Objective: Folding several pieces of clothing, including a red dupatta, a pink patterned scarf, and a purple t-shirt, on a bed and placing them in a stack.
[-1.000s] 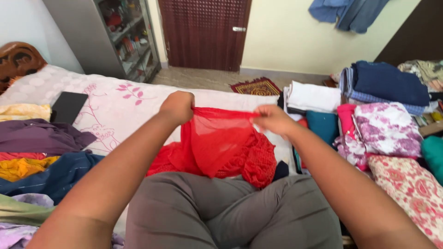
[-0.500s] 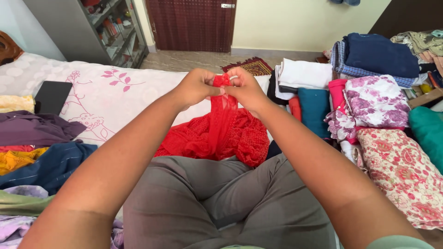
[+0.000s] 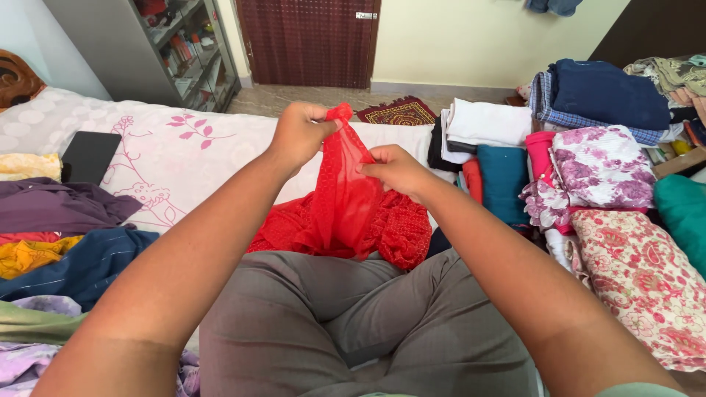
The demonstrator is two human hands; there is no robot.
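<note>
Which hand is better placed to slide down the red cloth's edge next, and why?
Probably the right hand: it pinches the red cloth lower down, nearer the loose part, while the left hand holds the top corner up.

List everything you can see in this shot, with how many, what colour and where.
sheer garment: 1, red, held up over the lap
bedsheet: 1, white with pink flowers, on the bed ahead
tablet: 1, black, on the bedsheet at left
loose clothes: several, purple, yellow, navy, green, heaped at left
folded clothes: many, white, teal, pink, navy, floral, stacked at right
glass-door cabinet: 1, grey, back left
door: 1, dark brown, back wall
small rug: 1, red patterned, by the door
trousers: 1, grey, on the person's legs
left hand: pinching the garment's top
right hand: gripping the garment's edge, lower
</note>
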